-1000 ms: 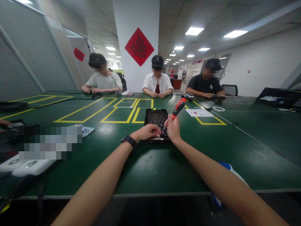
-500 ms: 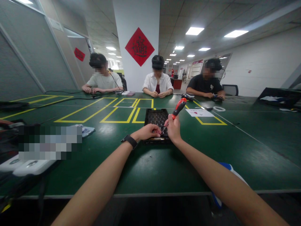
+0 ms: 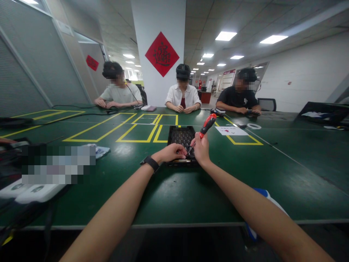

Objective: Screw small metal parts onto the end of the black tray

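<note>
A black open box-like tray [image 3: 181,136] with a patterned floor lies on the green table in front of me. My right hand [image 3: 201,148] is closed round a screwdriver [image 3: 207,126] with a red and black handle. It leans to the right, its shaft slanting down to the tray's near side. My left hand [image 3: 174,152], with a black band on the wrist, rests at the near left edge of the tray. Its fingertips are pinched together beside the screwdriver's tip, and whatever they hold is too small to make out.
Yellow tape outlines [image 3: 136,141] mark the green table [image 3: 103,196]. A white sheet of paper [image 3: 231,131] and a white ring [image 3: 253,126] lie to the right. White devices [image 3: 38,193] stand at left. Across the table sit three people wearing headsets.
Almost nothing differs. Both my hands, the screwdriver and the tray keep their places; the person at far left has shifted the head slightly.
</note>
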A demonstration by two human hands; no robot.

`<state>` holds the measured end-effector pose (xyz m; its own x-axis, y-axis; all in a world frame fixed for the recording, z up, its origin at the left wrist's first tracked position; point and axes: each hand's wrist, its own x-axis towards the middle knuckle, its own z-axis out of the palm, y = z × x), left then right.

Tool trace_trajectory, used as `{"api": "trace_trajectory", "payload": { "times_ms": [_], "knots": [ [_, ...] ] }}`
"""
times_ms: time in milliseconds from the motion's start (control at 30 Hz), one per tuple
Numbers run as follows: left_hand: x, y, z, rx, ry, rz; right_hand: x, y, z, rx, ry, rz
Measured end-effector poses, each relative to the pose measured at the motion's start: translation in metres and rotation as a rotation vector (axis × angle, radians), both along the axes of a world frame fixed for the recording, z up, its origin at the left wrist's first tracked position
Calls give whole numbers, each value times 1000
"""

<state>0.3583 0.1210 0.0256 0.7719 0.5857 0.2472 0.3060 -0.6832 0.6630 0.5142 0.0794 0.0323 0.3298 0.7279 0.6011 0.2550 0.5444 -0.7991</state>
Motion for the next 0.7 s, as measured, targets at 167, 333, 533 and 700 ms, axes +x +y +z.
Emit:
{"api": "trace_trajectory", "payload": {
  "times_ms": [167,333,533,700],
  "knots": [
    [-1,-1,1,-15,-8,2,1,1,-1,0,-7,-3],
    [-1,-2,4,-19,-34,20,1,1,-1,1,-8,-2],
    [11,-10,7,49,-164,176,-1,-2,1,15,-4,25],
    [18,-15,7,84,-138,254,-3,-5,3,-27,38,109]
  ]
}}
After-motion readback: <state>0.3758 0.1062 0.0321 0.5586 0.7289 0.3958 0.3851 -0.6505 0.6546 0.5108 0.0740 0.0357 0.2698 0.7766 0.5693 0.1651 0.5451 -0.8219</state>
